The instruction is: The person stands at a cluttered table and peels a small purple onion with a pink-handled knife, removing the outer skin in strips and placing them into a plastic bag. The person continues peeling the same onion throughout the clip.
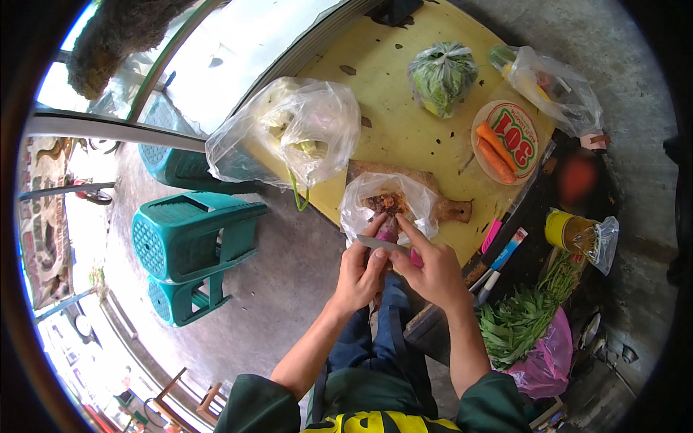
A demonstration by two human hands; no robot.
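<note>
My left hand (354,276) grips a brownish-purple root vegetable (388,229), perhaps a sweet potato. Part of its surface shows bright purple. In my right hand (436,273) is a small knife (373,242) with a pink handle, its blade lying across the root and pointing left. My fingers and the blade hide part of the root. Just beyond the fingertips, a clear plastic bag (354,197) lies spread open with dark and orange scraps (389,201) in it. The bag rests on a wooden cutting board (433,181) whose handle points right.
On the yellow table (400,140) sit a bag of pale vegetables (303,124), bagged leafy greens (444,81) and two carrots (492,154) on a round packet (528,124). Leafy stems (514,325) lie at right by a pink bag (547,357). Teal plastic stools (189,233) stand left.
</note>
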